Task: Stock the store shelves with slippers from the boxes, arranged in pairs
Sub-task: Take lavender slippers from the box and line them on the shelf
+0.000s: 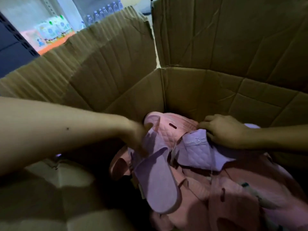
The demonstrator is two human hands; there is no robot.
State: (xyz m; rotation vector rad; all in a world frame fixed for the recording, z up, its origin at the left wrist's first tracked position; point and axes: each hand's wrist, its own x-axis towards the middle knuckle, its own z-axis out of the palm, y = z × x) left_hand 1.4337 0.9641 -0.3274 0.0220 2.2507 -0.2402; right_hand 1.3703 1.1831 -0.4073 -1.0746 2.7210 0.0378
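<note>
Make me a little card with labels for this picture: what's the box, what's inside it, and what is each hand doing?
box: big brown cardboard box, flaps standing up
inside: pink quilted slippers and lilac ones, heaped together
left hand: grips the smooth lilac slipper
right hand: grips the quilted lilac slipper
behind: clear plastic bottles on a shelf
</note>
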